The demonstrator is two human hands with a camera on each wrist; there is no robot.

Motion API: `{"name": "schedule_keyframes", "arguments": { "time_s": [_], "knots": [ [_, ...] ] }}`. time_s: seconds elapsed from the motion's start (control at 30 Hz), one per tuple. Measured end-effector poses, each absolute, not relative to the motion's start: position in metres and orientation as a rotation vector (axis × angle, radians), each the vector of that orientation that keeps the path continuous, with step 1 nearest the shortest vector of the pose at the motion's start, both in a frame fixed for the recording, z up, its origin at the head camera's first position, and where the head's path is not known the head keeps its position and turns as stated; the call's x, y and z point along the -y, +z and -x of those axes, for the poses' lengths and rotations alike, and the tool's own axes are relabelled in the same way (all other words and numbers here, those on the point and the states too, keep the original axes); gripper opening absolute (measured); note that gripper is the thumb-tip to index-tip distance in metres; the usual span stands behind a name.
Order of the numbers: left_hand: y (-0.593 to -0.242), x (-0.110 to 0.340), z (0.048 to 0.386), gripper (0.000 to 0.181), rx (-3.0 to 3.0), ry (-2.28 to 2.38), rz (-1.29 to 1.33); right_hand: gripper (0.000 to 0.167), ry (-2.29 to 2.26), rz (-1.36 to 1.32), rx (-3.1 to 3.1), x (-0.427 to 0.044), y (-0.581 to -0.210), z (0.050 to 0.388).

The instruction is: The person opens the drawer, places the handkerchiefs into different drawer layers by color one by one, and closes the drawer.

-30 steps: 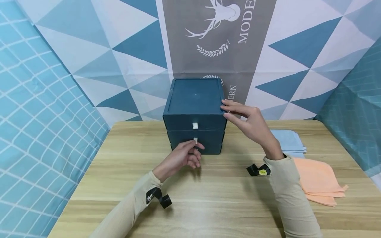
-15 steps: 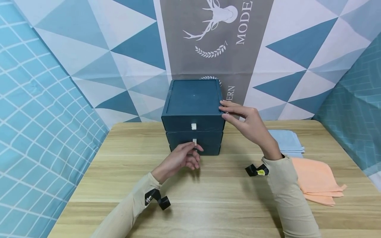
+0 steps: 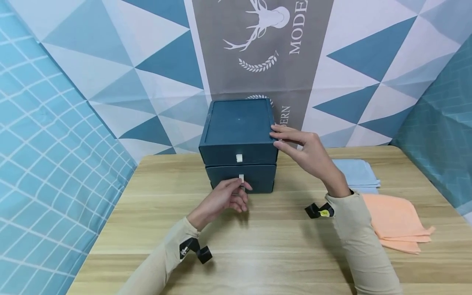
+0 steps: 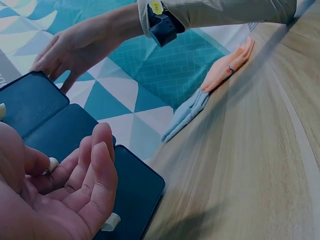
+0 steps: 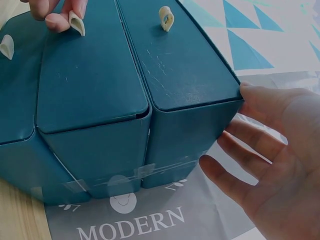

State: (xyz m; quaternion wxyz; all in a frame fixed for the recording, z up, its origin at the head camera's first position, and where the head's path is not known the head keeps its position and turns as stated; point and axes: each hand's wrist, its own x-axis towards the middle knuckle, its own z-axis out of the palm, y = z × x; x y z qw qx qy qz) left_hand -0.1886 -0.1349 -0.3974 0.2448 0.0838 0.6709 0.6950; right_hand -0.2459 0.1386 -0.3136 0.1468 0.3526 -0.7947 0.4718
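Note:
A dark blue three-drawer box (image 3: 239,123) stands at the table's back, against the wall cloth. My left hand (image 3: 221,200) pinches the pale pull tab (image 5: 76,24) of the middle drawer (image 5: 90,75) between thumb and index finger, the other fingers loosely bent below. That drawer's front sits slightly forward of its frame in the right wrist view. The top drawer (image 5: 185,65) is closed, its tab (image 3: 239,158) free. With fingers spread, my right hand (image 3: 311,155) touches the box's upper right edge. The bottom drawer (image 4: 142,185) is mostly hidden by my left hand in the head view.
Folded light blue cloths (image 3: 355,172) lie on the wooden table (image 3: 258,254) right of the box, with orange cloths (image 3: 394,217) nearer the front, beside my right sleeve. Patterned cloth (image 3: 166,82) covers the wall behind.
The middle drawer has come slightly forward, with my left hand still at its tab. My right hand keeps its place on the box. The head view has shifted a little.

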Motion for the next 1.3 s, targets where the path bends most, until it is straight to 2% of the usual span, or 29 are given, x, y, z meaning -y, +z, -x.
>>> {"name": "schedule_keyframes", "arguments": {
  "time_s": [0.47, 0.97, 1.3],
  "knots": [
    [-0.396, 0.136, 0.181, 0.042, -1.852, 1.875, -0.247, 0.032, 1.365, -1.038, 2.278, -0.138, -0.312, 0.246],
    [-0.398, 0.137, 0.165, 0.048, -1.878, 1.830, -0.273, 0.033, 1.363, -1.013, 2.292, -0.139, -0.313, 0.246],
    [-0.398, 0.137, 0.154, 0.043, -1.837, 1.856, -0.270, 0.034, 1.364, -1.012, 2.295, -0.138, -0.312, 0.244]
  ]
}}
